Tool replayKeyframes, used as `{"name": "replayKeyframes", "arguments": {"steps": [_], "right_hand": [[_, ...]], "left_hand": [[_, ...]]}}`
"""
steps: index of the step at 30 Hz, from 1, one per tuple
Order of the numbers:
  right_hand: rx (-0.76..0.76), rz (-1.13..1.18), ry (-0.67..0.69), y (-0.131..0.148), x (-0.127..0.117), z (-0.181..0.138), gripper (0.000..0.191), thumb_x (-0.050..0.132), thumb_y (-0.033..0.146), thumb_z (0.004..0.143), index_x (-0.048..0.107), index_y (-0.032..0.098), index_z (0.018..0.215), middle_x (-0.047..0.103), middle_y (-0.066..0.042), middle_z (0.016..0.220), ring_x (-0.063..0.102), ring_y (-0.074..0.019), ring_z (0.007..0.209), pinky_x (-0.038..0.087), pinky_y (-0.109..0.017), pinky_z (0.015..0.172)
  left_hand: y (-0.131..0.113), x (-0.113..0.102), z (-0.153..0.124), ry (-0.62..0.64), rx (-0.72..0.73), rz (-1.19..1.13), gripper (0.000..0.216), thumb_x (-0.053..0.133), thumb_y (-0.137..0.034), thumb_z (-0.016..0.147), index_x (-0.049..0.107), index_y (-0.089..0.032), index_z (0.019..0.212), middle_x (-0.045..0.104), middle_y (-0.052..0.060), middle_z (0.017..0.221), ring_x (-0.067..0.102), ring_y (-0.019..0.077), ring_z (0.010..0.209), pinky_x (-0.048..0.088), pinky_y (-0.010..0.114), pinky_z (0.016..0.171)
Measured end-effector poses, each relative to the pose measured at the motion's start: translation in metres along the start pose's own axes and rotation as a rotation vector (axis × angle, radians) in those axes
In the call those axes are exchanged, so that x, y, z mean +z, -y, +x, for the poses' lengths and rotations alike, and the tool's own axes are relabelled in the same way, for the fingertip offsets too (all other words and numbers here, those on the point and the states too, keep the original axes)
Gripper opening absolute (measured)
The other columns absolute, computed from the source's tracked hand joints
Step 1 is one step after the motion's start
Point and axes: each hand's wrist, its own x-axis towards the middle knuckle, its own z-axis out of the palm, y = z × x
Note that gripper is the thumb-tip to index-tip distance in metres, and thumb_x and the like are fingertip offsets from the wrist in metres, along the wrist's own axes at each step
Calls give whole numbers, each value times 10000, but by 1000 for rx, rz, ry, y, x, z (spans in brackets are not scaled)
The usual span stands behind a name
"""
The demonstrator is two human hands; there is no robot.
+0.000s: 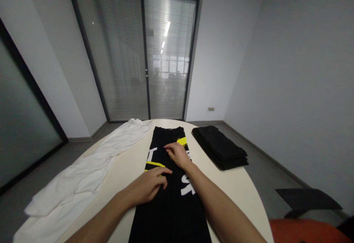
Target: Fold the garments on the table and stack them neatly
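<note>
A pair of black trousers (168,206) with white lettering and yellow patches lies flat down the middle of the table, the waistband at the far end. My left hand (152,184) rests on the left side of the cloth beside a yellow stripe, fingers stretched toward the centre. Farther up, my right hand (178,155) lies over the right side below the yellow patch, its fingers extended and pointing left. Neither hand grips the fabric. The near end of the trousers runs out of the bottom of the view.
Crumpled white cloth (91,169) stretches along the table's left side. A stack of folded black garments (219,147) sits at the right on the pale round table (240,195). Beyond the right edge are an orange chair seat (306,232) and a black armrest (308,198).
</note>
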Motion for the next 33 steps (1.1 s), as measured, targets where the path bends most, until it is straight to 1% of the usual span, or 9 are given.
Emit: {"name": "replayKeyframes", "arguments": {"steps": [6, 10, 13, 19, 23, 26, 29, 31, 33], "right_hand": [[127, 0, -92, -1, -4, -1, 193, 571, 222, 942, 722, 237, 1061, 739, -28, 999, 639, -193, 992, 461, -310, 921], [171, -12, -49, -2, -5, -4, 196, 584, 193, 919, 733, 236, 1039, 737, -32, 986, 645, -204, 969, 469, -320, 903], [157, -18, -40, -4, -5, -4, 187, 579, 190, 919, 727, 233, 1024, 733, -31, 1007, 642, -202, 984, 467, -319, 909], [137, -10, -40, -6, -4, -4, 172, 580, 182, 918, 721, 230, 1003, 727, -31, 1004, 642, -190, 975, 465, -300, 898], [135, -1, -35, -8, -3, -4, 169, 583, 174, 912, 719, 221, 1002, 726, -36, 997, 638, -190, 975, 460, -301, 900], [130, 14, -28, -10, -3, -4, 164, 589, 168, 904, 718, 209, 998, 724, -42, 990, 638, -190, 956, 459, -298, 886], [123, 24, -28, -12, -2, -4, 169, 589, 170, 904, 718, 212, 1004, 722, -43, 993, 636, -191, 962, 456, -299, 891], [125, 21, -25, -11, -2, -4, 168, 586, 172, 906, 718, 212, 1001, 722, -43, 993, 634, -193, 963, 456, -301, 889], [128, 17, -20, -11, -3, -4, 165, 582, 174, 908, 718, 209, 996, 722, -45, 993, 634, -194, 959, 458, -302, 883]], "left_hand": [[0, 2, 0, -37, -14, -86, 364, 405, 58, 766, 571, -226, 924, 545, 42, 1419, 509, 174, 1304, 457, 337, 1056], [-2, 2, 2, 62, 5, -54, 394, 411, 87, 696, 614, -224, 829, 548, 5, 1401, 415, 204, 1392, 395, 397, 1127], [-7, -2, 3, 117, 16, -28, 387, 437, 92, 646, 637, -227, 736, 580, -24, 1318, 377, 226, 1409, 374, 419, 1139], [-25, -11, 2, 232, -24, 58, 355, 521, 57, 599, 651, -245, 731, 652, -17, 1053, 479, 268, 1252, 417, 467, 1066], [-49, -19, -2, 294, -93, 43, 410, 544, 13, 609, 668, -279, 867, 684, -7, 1016, 462, 264, 1274, 234, 552, 1182], [-72, -29, -4, 349, -210, 0, 291, 606, -90, 648, 704, -287, 838, 698, 3, 940, 489, 259, 1251, 154, 542, 1207], [-88, -37, -3, 358, -279, 26, 144, 687, -221, 675, 733, -267, 803, 702, 28, 892, 550, 263, 1155, 236, 503, 1175], [-93, -39, -2, 381, -300, 39, 188, 724, -316, 700, 757, -261, 877, 707, 53, 974, 597, 264, 1077, 342, 474, 1107], [-94, -38, -3, 449, -295, 28, 272, 744, -348, 706, 765, -270, 966, 714, 57, 1009, 635, 267, 1009, 429, 443, 1016]]}}
